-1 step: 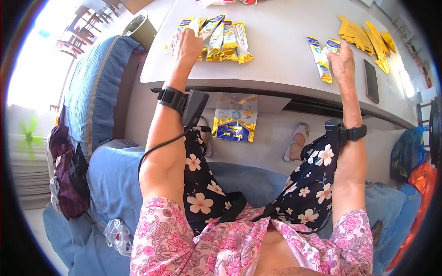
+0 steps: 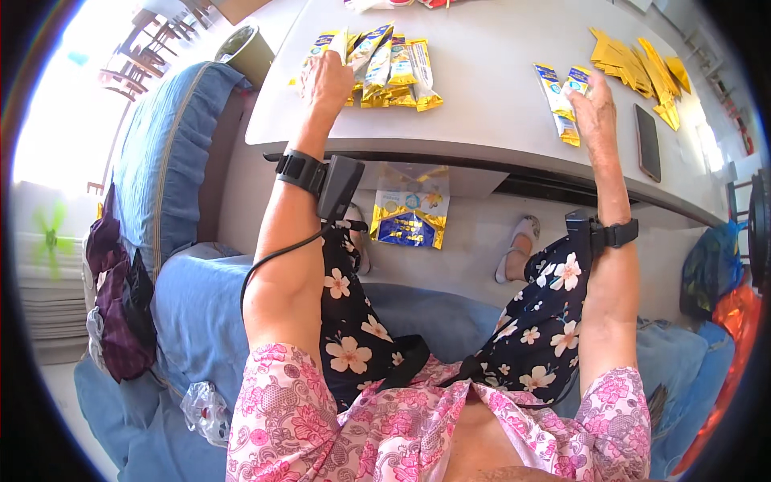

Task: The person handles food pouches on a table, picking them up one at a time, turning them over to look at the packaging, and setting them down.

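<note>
Several blue, white and gold stick packets point(image 2: 389, 72) lie in a heap on the left of the white table. At the heap's left edge my left hand point(image 2: 325, 84) is closed on a packet point(image 2: 340, 40), with its fingertips partly hidden. Farther right, my right hand point(image 2: 596, 112) pinches another stick packet point(image 2: 577, 79) between thumb and fingers, close above the tabletop. Beside that hand, two more packets point(image 2: 549, 87) lie overlapping.
Flat gold card pieces point(image 2: 622, 64) are spread at the table's far right, near a dark phone point(image 2: 648, 143). Below the table edge hangs a blue and yellow pouch point(image 2: 409, 210). A blue-covered armrest point(image 2: 173, 153) rises at left, with a bin point(image 2: 247, 55) behind it.
</note>
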`<state>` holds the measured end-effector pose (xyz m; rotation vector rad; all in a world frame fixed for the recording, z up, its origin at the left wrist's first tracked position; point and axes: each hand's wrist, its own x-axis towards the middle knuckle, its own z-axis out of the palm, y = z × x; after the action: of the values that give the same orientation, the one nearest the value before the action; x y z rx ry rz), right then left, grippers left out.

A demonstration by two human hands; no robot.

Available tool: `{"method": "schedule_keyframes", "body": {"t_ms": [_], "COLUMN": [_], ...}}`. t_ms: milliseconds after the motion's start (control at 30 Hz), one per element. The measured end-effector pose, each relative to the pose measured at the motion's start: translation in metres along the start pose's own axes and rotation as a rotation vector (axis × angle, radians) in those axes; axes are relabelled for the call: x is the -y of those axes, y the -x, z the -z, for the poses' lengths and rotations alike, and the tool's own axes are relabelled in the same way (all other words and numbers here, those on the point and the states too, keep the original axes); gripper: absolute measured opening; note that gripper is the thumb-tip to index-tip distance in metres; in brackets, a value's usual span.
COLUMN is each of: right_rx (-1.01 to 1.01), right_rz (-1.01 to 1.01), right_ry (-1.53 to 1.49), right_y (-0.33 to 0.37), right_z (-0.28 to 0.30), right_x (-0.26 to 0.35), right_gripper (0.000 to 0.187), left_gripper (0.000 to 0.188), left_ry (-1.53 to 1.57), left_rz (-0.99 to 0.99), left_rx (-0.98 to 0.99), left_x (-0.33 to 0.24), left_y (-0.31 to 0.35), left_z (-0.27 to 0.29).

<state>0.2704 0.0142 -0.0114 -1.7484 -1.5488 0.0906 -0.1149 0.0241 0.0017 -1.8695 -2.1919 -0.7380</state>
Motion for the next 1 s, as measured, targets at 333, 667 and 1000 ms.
{"method": "schedule_keyframes", "body": {"t_ms": [333, 667, 1000], "right_rx": [0.429, 0.675, 0.172], "right_rz": [-0.069, -0.326, -0.2], "right_ry": [-0.884, -1.394, -0.956], "right_y": [0.033, 0.041, 0.011], "right_z": [-0.013, -0.017, 0.005], "right_x": [0.065, 0.075, 0.045], "right_gripper": [0.034, 0.04, 0.049], "left_gripper": [0.024, 0.025, 0.031], "left_ry": [0.29, 1.3, 0.118], "left_rz": [0.138, -0.034, -0.162], "left_rx": [-0.18, 0.395, -0.165], "left_x": [-0.038, -0.135, -0.075], "left_y": [0.008, 0.086, 0.031], "left_z": [0.035, 0.034, 0.023]}}
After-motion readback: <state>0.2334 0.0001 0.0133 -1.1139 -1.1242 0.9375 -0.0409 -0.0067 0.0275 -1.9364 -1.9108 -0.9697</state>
